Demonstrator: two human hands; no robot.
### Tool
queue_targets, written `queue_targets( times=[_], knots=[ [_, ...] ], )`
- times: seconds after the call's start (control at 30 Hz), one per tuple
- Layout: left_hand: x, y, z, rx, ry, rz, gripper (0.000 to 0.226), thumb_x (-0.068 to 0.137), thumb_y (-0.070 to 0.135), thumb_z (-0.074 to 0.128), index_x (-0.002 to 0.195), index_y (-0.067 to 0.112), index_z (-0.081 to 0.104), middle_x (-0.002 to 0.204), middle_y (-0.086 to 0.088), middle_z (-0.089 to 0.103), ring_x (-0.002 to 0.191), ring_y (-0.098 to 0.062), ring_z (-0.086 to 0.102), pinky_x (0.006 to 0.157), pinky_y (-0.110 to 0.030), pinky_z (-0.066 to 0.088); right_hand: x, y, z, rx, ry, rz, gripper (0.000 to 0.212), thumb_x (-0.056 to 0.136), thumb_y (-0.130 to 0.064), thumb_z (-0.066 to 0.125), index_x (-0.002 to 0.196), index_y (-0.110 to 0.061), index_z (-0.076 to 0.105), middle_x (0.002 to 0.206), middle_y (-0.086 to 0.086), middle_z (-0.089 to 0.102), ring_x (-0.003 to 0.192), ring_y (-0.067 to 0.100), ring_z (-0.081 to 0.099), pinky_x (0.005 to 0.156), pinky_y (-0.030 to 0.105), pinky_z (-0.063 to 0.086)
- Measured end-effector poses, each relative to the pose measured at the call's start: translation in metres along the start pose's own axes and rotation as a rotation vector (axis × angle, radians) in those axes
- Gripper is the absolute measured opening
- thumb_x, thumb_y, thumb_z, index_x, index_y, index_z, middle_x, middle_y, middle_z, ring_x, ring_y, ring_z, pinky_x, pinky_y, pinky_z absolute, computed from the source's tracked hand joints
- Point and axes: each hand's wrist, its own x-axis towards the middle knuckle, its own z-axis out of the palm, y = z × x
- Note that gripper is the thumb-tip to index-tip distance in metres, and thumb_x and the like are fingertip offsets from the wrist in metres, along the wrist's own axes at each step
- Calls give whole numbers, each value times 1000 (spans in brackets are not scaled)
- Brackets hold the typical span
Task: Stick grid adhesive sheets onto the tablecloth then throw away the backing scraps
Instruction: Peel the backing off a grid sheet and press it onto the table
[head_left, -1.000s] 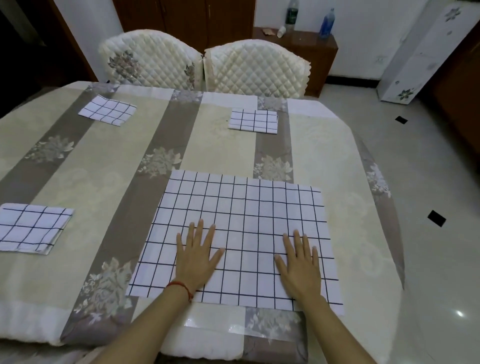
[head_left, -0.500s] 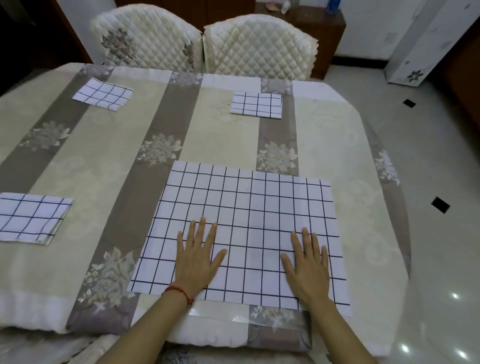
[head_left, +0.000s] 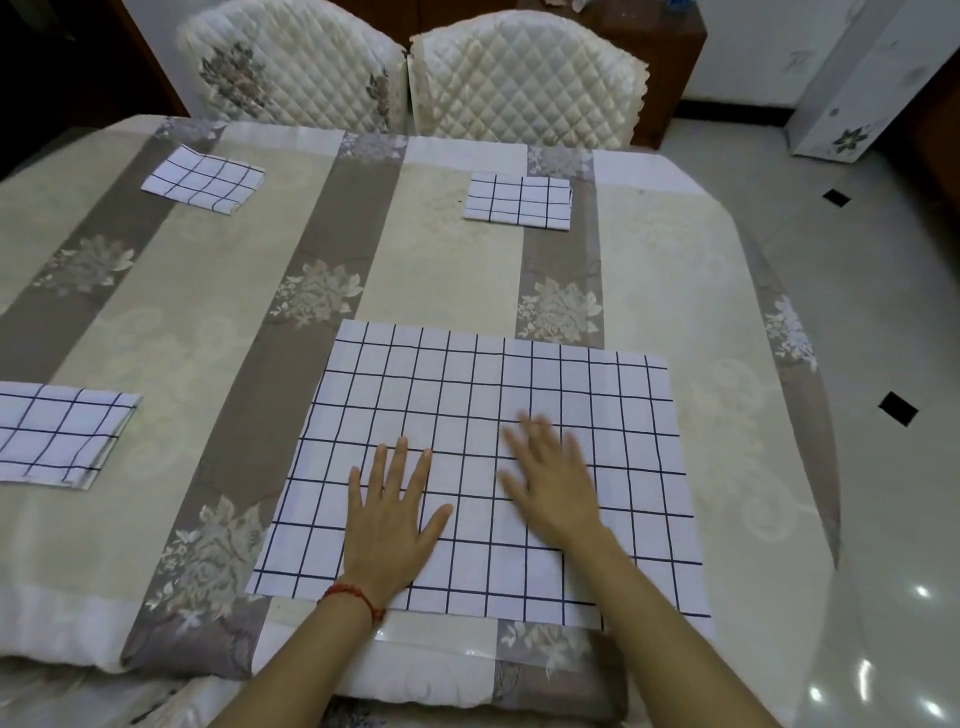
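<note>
Item: large grid sheet (head_left: 488, 467), spread flat on the tablecloth (head_left: 218, 332) at the near edge of the surface, in front of the person.

Left hand (head_left: 389, 525): flat on the sheet's near-left part, fingers straight and spread, palm down, gripping nothing (red cord at the wrist).

Right hand (head_left: 550, 488): laid over the sheet's middle, fingers extended, gripping nothing; blurred, so whether it presses or only skims cannot be told.

Step in hand, by judgement: smoothing the large sheet down onto the cloth. The next move calls for flat-palm strokes out toward the far and right edges, so no bubble or crease is trapped.

Further stock: three folded grid pieces, one far left (head_left: 203, 179), one far centre (head_left: 518, 201), one near left (head_left: 62, 434), well apart from each other.

Not determinable: whether those three are fresh sheets or backing scraps; whether the large sheet is bonded throughout. Near-left piece cut off by the frame edge. No bin in view. Glossy strip (head_left: 441, 644) below the sheet's near edge: nature unclear.
</note>
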Motion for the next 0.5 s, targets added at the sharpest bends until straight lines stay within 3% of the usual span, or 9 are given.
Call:
queue_targets(
  times=[0.13, 0.2, 0.27, 0.37, 0.5],
  knots=[
    [0, 0, 0, -2, -8, 7, 70, 87, 67, 8, 146, 29, 10, 156, -3, 12, 143, -21, -1, 114, -45, -7, -8, 75, -26, 59, 99, 491, 69, 86, -57, 7, 146, -25, 15, 158, 0, 4, 145, 20, -1, 118, 46, -1],
    [0, 1, 0, 3, -2, 5, 70, 87, 66, 9, 146, 29, 11, 156, -3, 13, 143, -22, 0, 114, -45, -6, -11, 72, -34, 69, 142, 592, 62, 92, -49, 15, 146, -18, 17, 158, 5, 5, 145, 23, -1, 118, 50, 0],
    [0, 1, 1, 9, -2, 4, 70, 87, 66, 8, 146, 30, 10, 156, -3, 12, 143, -21, 0, 114, -46, -6, -9, 37, -33, 112, 220, 503, 67, 88, -48, 9, 145, -14, 20, 157, 9, 9, 145, 25, 2, 117, 48, -1],
    [0, 1, 0, 19, 4, 6, 70, 87, 66, 8, 146, 29, 11, 156, -3, 13, 143, -21, 0, 115, -45, -6, -19, -25, -6, 121, 130, 235, 65, 89, -52, 8, 146, -20, 13, 155, 0, -2, 145, 19, -4, 115, 37, -12],
    [1, 2, -1, -59, 19, -17, 69, 87, 67, 9, 145, 31, 11, 156, -3, 11, 143, -13, -17, 113, -43, -10, -31, -36, 20, 40, 109, 296, 60, 93, -53, 11, 144, -23, 24, 153, 0, 21, 140, 15, 7, 113, 35, -5]
  ],
)
